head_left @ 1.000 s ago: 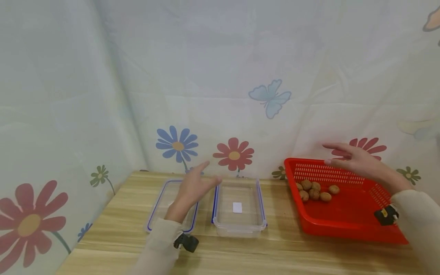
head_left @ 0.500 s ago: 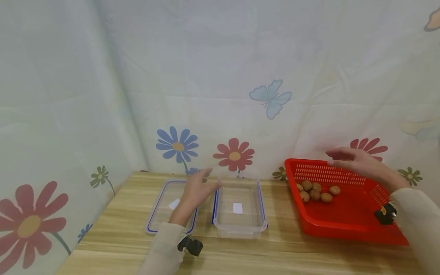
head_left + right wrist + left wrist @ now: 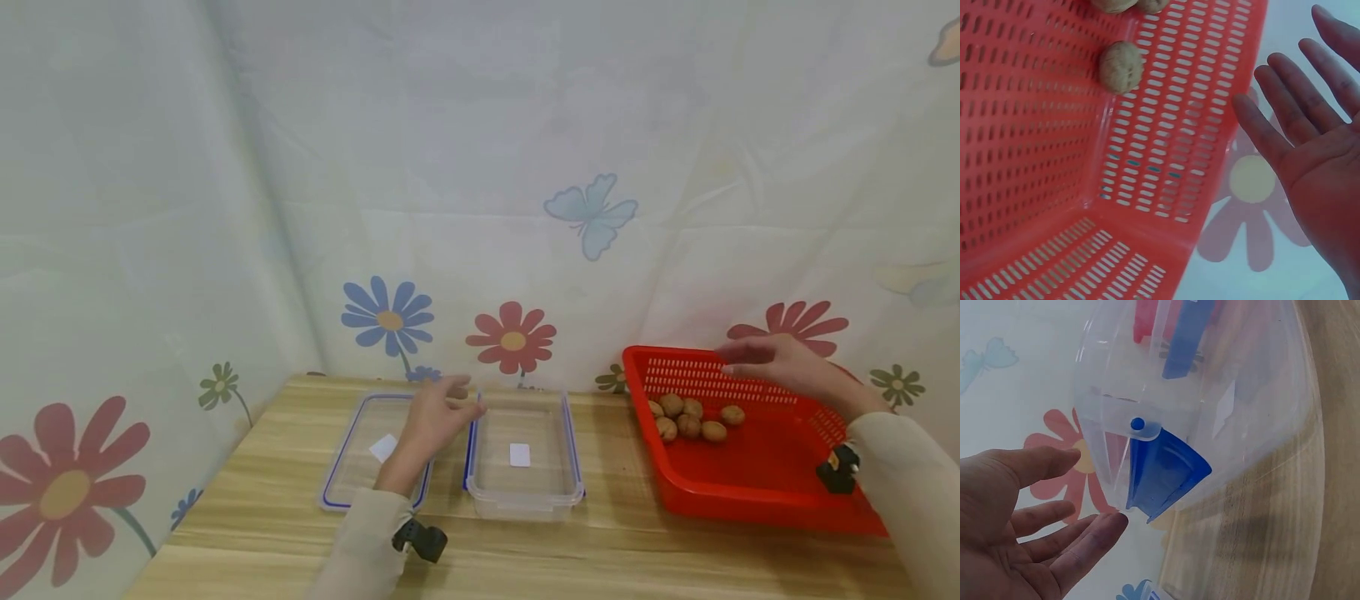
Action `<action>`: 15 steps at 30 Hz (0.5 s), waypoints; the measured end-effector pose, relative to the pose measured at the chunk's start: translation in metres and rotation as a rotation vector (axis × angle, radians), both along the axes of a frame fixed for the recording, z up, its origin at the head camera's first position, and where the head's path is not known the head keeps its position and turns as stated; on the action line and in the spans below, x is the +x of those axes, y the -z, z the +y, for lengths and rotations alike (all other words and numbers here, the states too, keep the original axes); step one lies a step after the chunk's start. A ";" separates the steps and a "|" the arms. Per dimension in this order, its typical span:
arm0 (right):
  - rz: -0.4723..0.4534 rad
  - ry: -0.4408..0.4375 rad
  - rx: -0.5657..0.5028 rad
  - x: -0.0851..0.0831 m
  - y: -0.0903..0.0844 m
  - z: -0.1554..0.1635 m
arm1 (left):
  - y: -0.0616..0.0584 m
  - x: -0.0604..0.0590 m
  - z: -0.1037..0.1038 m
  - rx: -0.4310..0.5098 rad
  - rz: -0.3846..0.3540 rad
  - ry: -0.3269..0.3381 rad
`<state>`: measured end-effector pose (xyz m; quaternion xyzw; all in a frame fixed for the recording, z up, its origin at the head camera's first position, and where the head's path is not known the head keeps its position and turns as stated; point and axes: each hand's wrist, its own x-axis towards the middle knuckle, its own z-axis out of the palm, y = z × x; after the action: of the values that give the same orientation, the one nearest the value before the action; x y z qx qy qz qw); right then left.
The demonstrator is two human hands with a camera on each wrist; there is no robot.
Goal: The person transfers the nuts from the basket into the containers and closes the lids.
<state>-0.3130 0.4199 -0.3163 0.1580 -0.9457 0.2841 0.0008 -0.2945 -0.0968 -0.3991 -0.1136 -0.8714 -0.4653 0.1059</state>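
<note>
My left hand (image 3: 441,412) hovers open over the gap between a flat clear lid (image 3: 352,471) with a blue seal and a clear empty box (image 3: 525,492) with blue clasps. In the left wrist view the fingers (image 3: 1054,540) are spread, just short of the box's blue clasp (image 3: 1163,472), holding nothing. My right hand (image 3: 780,365) hovers open over the far rim of a red slotted basket (image 3: 750,483) that holds several walnuts (image 3: 690,412). The right wrist view shows the open palm (image 3: 1316,156) beside the basket wall (image 3: 1166,144), with one walnut (image 3: 1120,67) inside.
Everything stands on a wooden table (image 3: 600,542) hemmed in by a flower-printed cloth backdrop (image 3: 480,208) behind and on the left. Small white labels lie under the lid (image 3: 383,447) and the box (image 3: 519,454). Bare table runs along the front edge.
Both hands have sunk lower. The left hand came down toward the lid and box, uncovering the lid's white label; the right hand dropped closer to the basket's back rim.
</note>
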 end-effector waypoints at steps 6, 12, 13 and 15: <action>0.004 -0.036 -0.026 -0.005 0.008 0.005 | 0.004 0.000 0.003 0.032 -0.037 0.014; -0.049 -0.027 -0.030 -0.007 0.017 0.014 | 0.005 0.001 0.004 0.093 -0.096 0.021; -0.057 -0.029 -0.028 -0.008 0.018 0.015 | 0.005 0.001 0.005 0.098 -0.106 0.016; -0.073 -0.024 -0.016 -0.008 0.021 0.018 | 0.005 0.002 0.005 0.107 -0.123 0.008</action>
<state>-0.3209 0.4376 -0.3370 0.1589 -0.9408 0.2973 -0.0358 -0.2930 -0.0918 -0.4040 -0.0826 -0.8497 -0.5177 0.0564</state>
